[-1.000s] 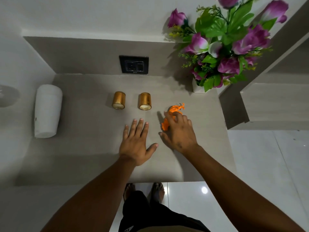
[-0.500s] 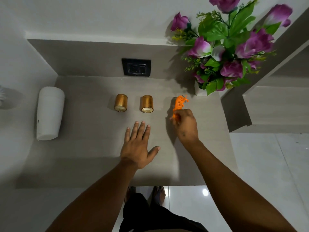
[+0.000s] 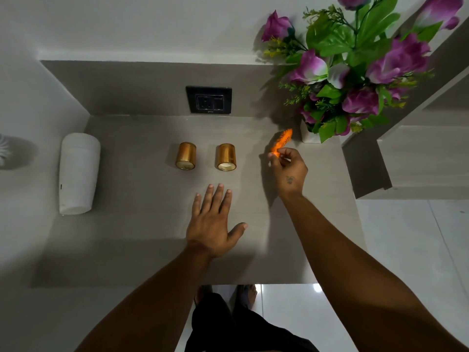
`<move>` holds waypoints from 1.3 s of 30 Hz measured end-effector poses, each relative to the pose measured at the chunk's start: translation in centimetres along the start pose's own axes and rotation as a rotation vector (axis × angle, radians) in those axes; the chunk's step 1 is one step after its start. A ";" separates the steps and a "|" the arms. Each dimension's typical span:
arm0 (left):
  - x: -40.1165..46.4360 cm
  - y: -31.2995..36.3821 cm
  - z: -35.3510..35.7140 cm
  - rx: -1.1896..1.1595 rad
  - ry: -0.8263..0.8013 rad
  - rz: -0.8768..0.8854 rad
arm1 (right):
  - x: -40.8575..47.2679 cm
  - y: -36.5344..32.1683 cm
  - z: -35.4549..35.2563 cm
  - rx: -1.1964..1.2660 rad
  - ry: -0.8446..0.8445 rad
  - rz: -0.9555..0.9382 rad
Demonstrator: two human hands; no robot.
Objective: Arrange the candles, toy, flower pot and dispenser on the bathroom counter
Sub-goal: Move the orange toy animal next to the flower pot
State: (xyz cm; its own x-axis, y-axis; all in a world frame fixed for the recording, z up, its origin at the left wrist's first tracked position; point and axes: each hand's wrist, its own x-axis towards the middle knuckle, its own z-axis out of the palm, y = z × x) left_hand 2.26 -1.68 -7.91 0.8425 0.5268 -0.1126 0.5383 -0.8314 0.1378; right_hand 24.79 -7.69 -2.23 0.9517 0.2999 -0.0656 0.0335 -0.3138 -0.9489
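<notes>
Grey stone surface (image 3: 142, 240) in a bathroom nook, black wall socket (image 3: 208, 99) behind. Small orange plastic toy (image 3: 281, 143), lying flat a second ago, now lifted clear and carried back toward white pot of purple artificial flowers (image 3: 310, 135); likely heading for a spot beside two gold cylindrical candles (image 3: 186, 156). Right hand (image 3: 288, 166) grip pinched around toy's lower end. Left hand (image 3: 212, 224) spread flat, released, resting on surface. White cylindrical dispenser (image 3: 77, 174) far left, untouched

No legible text — none (anywhere)
</notes>
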 end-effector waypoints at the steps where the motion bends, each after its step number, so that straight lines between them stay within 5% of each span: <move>1: 0.0 0.0 0.0 -0.002 -0.005 -0.001 | 0.3 0.0 0.0 0.003 -0.002 -0.004; 13: -0.1 0.1 -0.2 0.003 -0.004 0.003 | -2.5 2.2 -0.5 0.047 -0.124 -0.019; 19: -1.0 -0.2 -0.6 0.027 -0.050 -0.003 | -10.1 5.5 -1.4 -0.535 -0.380 -0.406; 25: -4.8 -3.4 -1.0 0.012 -0.006 -0.136 | -13.5 6.3 -1.4 -0.988 -0.515 -0.470; 39: -5.0 -3.8 -1.6 -0.087 0.003 -0.193 | -12.8 5.2 0.2 -0.983 -0.474 -0.399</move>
State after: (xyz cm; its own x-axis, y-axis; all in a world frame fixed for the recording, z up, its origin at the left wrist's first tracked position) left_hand -3.97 -0.85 -6.35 0.7239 0.6751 -0.1422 0.6891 -0.6971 0.1982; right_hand 12.71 -12.96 -6.36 0.6173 0.7772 -0.1220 0.7256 -0.6224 -0.2933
